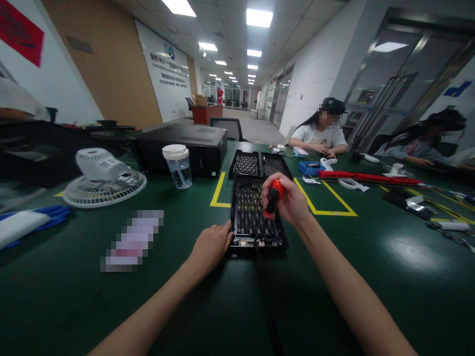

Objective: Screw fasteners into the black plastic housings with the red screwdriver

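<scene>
In front of me on the table lies a black plastic case, opened up, with rows of dark cell-like shapes inside and small metal parts along its near end. My left hand is at the case's left side near the front corner, gripping its edge with the fingertips. Above the case's right half, my right hand is wrapped round the handle of a red-and-black screwdriver. The screwdriver's shaft and tip cannot be made out. A dark strap runs from the near edge toward me.
Beyond the case stand two black trays. A lidded cup, a white fan part and a large black box are to the left. Rightward lie a blue bin and a red strip. Two people sit at right.
</scene>
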Demonstrator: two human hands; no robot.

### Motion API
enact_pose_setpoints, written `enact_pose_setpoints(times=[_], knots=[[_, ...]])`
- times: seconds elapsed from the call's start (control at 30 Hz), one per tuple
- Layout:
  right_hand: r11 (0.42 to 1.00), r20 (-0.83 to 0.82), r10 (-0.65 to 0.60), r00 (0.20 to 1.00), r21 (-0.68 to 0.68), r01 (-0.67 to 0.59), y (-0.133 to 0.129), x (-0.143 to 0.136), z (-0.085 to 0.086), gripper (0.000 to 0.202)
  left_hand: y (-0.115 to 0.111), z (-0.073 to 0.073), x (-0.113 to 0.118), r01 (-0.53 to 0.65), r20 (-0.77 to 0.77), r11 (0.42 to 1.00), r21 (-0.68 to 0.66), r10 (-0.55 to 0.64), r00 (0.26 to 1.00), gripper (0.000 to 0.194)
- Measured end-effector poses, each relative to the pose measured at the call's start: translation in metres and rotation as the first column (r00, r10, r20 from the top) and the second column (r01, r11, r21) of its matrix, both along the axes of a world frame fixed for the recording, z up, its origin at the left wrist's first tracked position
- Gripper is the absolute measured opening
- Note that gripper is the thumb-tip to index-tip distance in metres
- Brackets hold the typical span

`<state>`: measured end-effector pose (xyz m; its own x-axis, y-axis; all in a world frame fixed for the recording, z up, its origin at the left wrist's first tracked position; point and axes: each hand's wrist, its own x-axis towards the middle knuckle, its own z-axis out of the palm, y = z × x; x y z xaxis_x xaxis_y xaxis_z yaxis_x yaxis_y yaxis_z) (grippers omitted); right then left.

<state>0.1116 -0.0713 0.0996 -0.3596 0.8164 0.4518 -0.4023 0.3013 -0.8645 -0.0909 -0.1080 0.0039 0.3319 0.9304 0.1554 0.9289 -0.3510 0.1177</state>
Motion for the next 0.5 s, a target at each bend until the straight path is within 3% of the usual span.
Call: enact_pose_setpoints(times=[0.5], knots=[[0.999, 0.063, 0.043, 0.997, 0.013, -0.044, 0.0004, 0.0035, 0.0006, 0.019, 0.0011, -0.0018, 0.0003, 0.002, -0.008, 1.0, 0.011, -0.002, 1.0, 0.043]])
